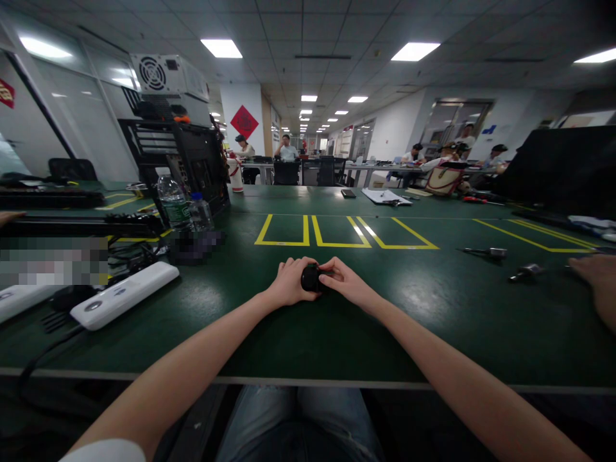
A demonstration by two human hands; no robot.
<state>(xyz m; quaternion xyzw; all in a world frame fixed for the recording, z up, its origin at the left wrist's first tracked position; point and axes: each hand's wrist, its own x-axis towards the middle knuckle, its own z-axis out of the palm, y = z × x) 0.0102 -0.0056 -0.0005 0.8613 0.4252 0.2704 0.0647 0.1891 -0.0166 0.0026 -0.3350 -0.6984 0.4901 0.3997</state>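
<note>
Between my hands, just above or on the green table [289, 340], is a small black round object [309, 278]; its kind cannot be made out. My left hand [291, 282] wraps round it from the left, thumb below and fingers over the top. From the right, my right hand [344, 280] pinches at its edge with thumb and forefinger. Whether a smaller part sits between those right fingertips is hidden. Beyond both hands, yellow tape outlines [283, 244] mark the tabletop.
To the left lie a white power strip [129, 295], a water bottle [173, 199] and an open computer case [192, 160]. Small metal tools [488, 252] and another person's hand [597, 282] are at the right. A clipboard with papers [385, 196] and a phone [348, 193] lie farther back.
</note>
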